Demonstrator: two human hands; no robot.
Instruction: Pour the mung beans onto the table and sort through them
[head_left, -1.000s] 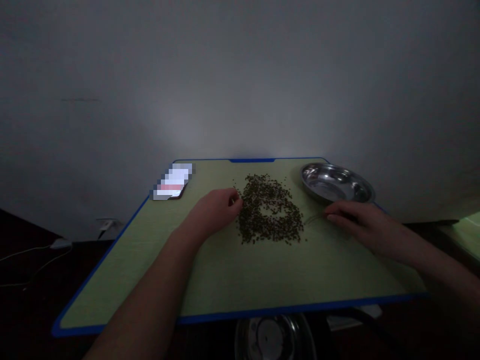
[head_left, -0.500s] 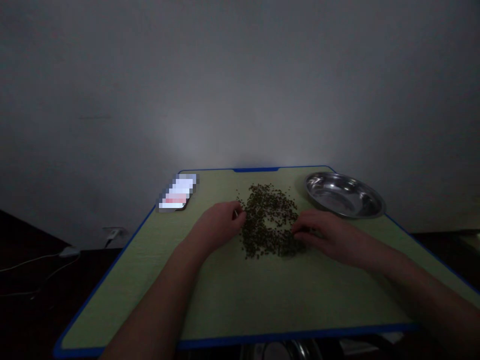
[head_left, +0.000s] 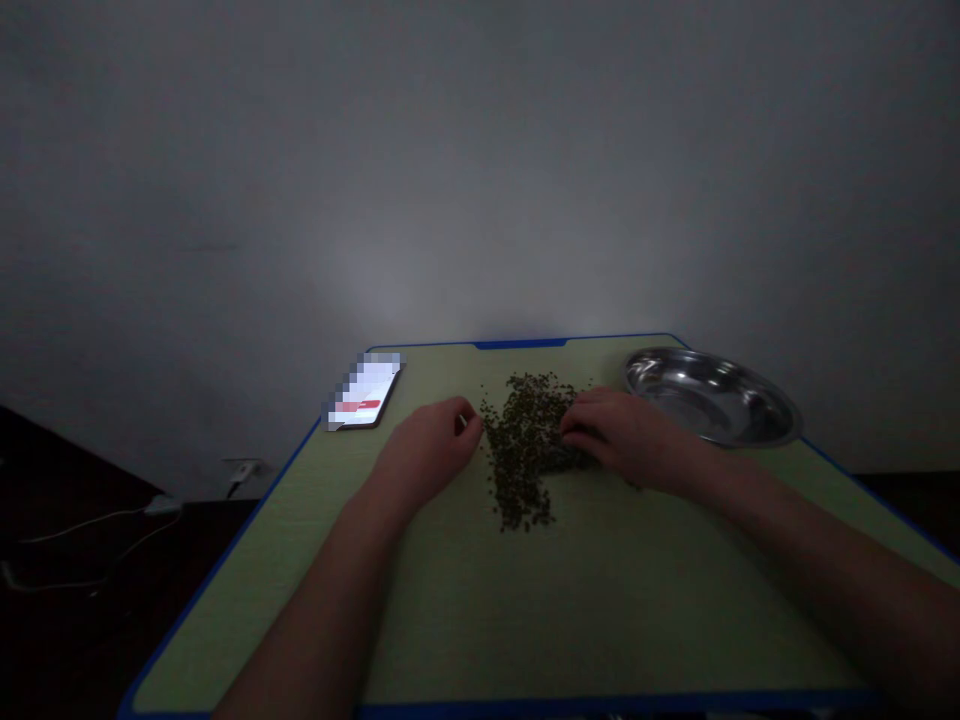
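Note:
A loose heap of small dark grains point(head_left: 521, 440), perhaps beans or seeds, lies spread on the light green tabletop point(head_left: 465, 600). My left hand point(head_left: 431, 450) rests at the heap's left edge, fingers curled in and thumb near the fingertips. Whether anything is inside that curl is hidden. At the right side of the heap, my right hand point(head_left: 622, 435) has its fingers bent together and pointing left, touching the grains. What these fingers hold, if anything, cannot be made out. A few grains lie under the right wrist.
A shiny steel basin point(head_left: 750, 410) stands at the table's right rear, just beyond my right forearm. A phone with a lit screen point(head_left: 367, 390) lies at the left rear. A blue rim edges the table, a wall point(head_left: 480, 180) rises behind, and cables point(head_left: 112, 520) run at lower left.
My right hand has moved left and slightly away from me, across the heap, and the grains on that side are pushed inward. My left hand stays nearly in place. The view has shifted slightly.

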